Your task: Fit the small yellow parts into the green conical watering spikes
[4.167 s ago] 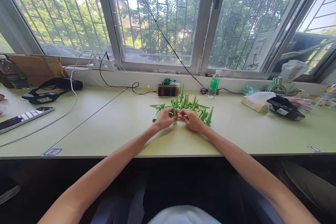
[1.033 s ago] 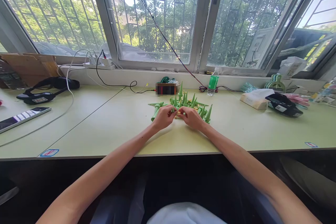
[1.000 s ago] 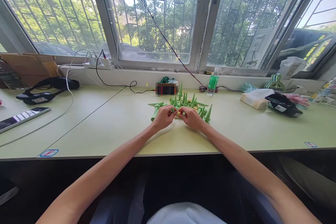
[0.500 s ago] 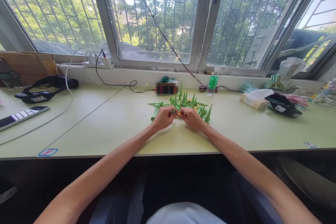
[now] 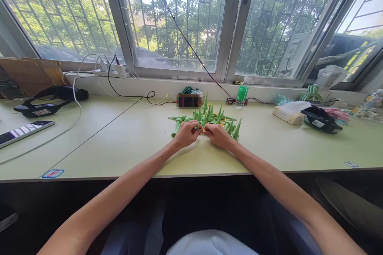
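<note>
My left hand point(image 5: 187, 134) is closed, with a small green plastic piece point(image 5: 197, 127) showing between its thumb and fingers. Most of that piece is hidden by the fingers. Almost touching it, my right hand point(image 5: 219, 135) is pinched at the fingertips; whatever it grips is too small to name. Just behind both hands is a cluster of green pointed cones point(image 5: 205, 103), several upright and some lying flat, with small yellow bits among them. A thicker green cone point(image 5: 176, 126) lies left of my left hand, and another green cone point(image 5: 237, 129) leans at the right end.
Behind the cluster is a small blurred box point(image 5: 189, 101) with a cable. A water bottle point(image 5: 242, 93) stands by the sill. On the right are a tissue box point(image 5: 289, 114) and a black strapped device point(image 5: 321, 119); on the left, a black headset point(image 5: 38, 108) and a phone point(image 5: 25, 132).
The hands stay together at the same spot, with only slight finger movement. The whole view has shifted a little.
</note>
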### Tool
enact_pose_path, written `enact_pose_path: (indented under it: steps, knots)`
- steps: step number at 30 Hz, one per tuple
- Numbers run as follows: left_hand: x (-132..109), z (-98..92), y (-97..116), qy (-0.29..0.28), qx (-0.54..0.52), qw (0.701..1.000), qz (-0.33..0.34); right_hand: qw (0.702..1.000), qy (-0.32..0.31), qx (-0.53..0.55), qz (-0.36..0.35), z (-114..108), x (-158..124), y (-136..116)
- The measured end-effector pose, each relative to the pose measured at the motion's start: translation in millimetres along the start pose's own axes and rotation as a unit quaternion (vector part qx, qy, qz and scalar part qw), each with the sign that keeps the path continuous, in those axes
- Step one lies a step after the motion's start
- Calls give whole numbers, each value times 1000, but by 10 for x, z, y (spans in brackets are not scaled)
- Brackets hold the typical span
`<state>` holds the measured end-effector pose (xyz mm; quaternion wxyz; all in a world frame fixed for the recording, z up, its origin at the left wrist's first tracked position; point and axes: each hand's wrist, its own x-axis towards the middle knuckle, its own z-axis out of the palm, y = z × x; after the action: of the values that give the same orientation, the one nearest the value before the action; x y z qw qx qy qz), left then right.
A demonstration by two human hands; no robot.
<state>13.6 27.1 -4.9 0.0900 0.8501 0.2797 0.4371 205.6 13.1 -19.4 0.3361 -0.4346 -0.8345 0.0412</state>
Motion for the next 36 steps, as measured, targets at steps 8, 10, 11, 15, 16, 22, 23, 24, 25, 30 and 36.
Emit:
enact_pose_path:
  steps: [8, 10, 11, 15, 16, 22, 23, 24, 25, 30, 36]
  knots:
    - [-11, -3, 19, 4, 12, 1000, -8, 1000, 2, 0, -8, 3, 0, -2]
    - [-13, -7, 23, 1, 13, 1000, -14, 1000, 2, 2, -9, 1, 1, -7]
    - [-12, -9, 23, 1, 14, 1000, -15, 1000, 1, 2, -8, 0, 3, -10]
    - [7, -12, 15, 0, 4, 1000, -14, 1000, 6, 7, 6, -11, 13, -29]
    - [14, -12, 11, 3, 0, 1000, -15, 1000, 12, 12, 11, -15, 17, -35]
    - [40, -22, -26, 55, 14, 997, -58, 998, 49, 28, 35, -13, 29, -58]
    - [41, -26, -32, 63, 18, 995, -72, 998, 44, 20, 29, -4, 27, -59]
    - [42, -30, -36, 70, 21, 994, -86, 999, 37, 11, 19, 7, 23, -61]
    - [43, -34, -38, 75, 23, 992, -99, 1000, 28, 4, 9, 20, 18, -64]
    - [47, -48, -31, 81, 39, 986, -142, 999, -20, -32, -8, 65, -9, -105]
    - [35, -49, -42, 37, 74, 981, -173, 995, -58, -74, -9, 53, -30, -135]
